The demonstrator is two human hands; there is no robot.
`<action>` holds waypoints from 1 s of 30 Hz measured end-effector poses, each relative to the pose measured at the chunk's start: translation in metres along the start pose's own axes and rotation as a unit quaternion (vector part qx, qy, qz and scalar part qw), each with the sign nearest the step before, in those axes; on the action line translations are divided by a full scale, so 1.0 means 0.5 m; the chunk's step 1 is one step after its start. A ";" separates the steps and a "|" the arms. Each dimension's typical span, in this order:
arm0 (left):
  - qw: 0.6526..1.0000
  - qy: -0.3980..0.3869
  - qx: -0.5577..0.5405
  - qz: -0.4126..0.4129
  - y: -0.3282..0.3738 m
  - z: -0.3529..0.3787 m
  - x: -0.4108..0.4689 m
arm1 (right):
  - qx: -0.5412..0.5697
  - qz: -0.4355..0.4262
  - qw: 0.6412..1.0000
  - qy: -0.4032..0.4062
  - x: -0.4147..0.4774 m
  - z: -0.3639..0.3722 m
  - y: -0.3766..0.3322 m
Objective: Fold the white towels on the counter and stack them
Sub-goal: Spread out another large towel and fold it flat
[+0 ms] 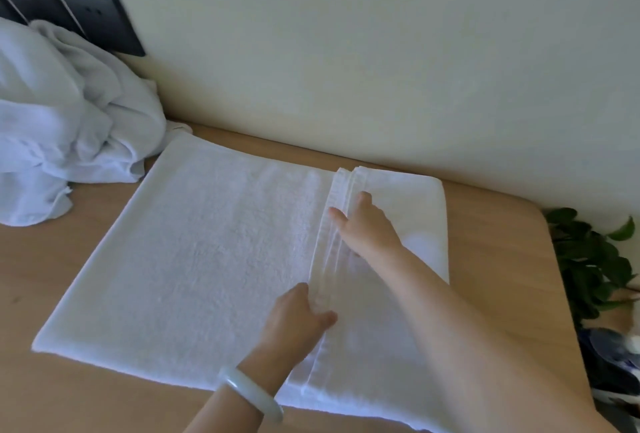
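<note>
A white towel [207, 252] lies spread flat on the wooden counter [498, 259]. Its right end is folded over to the left, and the hemmed edge runs down the towel right of the middle. My left hand [298, 318], with a pale bracelet on the wrist, pinches that hem near the front. My right hand [367, 224] holds the same hem further back, thumb on the left side and fingers curled over it. A crumpled heap of white towels [69, 121] sits at the back left against the wall.
Dark wall panels [93, 20] are mounted behind the heap. The counter's rounded right corner ends near a green leafy plant [588, 259]. Below the plant lies a dark blue object [613, 363]. Bare wood shows along the front left [52, 398].
</note>
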State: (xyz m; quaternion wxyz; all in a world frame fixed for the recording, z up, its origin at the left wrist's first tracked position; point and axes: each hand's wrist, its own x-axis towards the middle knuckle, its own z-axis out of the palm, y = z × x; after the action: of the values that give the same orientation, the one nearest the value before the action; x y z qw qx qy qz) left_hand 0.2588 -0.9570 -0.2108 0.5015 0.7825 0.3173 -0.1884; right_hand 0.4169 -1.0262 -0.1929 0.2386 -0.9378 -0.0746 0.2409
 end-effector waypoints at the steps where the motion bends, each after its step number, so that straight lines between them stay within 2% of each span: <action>1: 1.000 -0.017 -0.016 0.001 -0.003 0.003 -0.003 | -0.061 0.015 0.998 0.001 0.014 0.012 -0.012; 4: 0.998 -0.043 -0.049 0.013 -0.003 0.011 -0.010 | -0.145 0.038 0.989 0.019 0.032 0.033 -0.031; 7: 0.994 -0.055 -0.091 0.027 0.000 0.008 -0.020 | -0.120 0.039 0.990 0.061 0.027 0.017 -0.037; 10: 0.989 -0.049 -0.132 0.034 -0.008 -0.008 -0.025 | -0.118 -0.050 0.979 0.159 0.000 0.006 -0.053; 11: 0.990 -0.038 -0.135 0.026 -0.016 -0.015 -0.023 | -0.104 -0.084 0.977 0.165 -0.005 0.012 -0.060; 14: 0.993 -0.024 -0.111 -0.013 -0.045 -0.041 -0.018 | -0.077 -0.121 0.989 0.042 0.001 0.052 -0.061; 15: 0.994 -0.027 -0.106 -0.021 -0.052 -0.049 -0.017 | -0.056 -0.123 0.991 0.016 0.006 0.064 -0.051; 16: 0.994 -0.033 -0.101 -0.024 -0.055 -0.055 -0.016 | -0.026 -0.133 0.990 0.023 0.008 0.068 -0.040; 17: 0.995 -0.039 -0.094 -0.024 -0.057 -0.060 -0.016 | -0.008 -0.146 0.988 0.055 0.008 0.064 -0.028; 19: 0.995 -0.042 -0.083 -0.024 -0.058 -0.064 -0.016 | -0.073 -0.167 0.971 0.154 0.004 0.057 0.008; 21: 0.997 -0.040 -0.068 -0.023 -0.060 -0.065 -0.015 | -0.159 -0.144 0.954 0.209 -0.004 0.053 0.057; 25: 0.998 -0.053 -0.014 -0.031 -0.057 -0.070 -0.013 | -0.230 -0.087 0.963 0.111 -0.006 0.064 0.123; 30: 0.987 -0.089 0.126 -0.042 -0.014 -0.102 0.007 | -0.246 -0.021 0.960 0.128 -0.008 0.050 0.157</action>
State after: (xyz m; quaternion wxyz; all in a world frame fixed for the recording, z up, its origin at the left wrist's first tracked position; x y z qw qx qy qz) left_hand 0.2554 -0.9077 -0.1959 0.4165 0.8055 0.2784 -0.3165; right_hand 0.4032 -1.0857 -0.2485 0.0129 -0.9887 -0.1206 0.0881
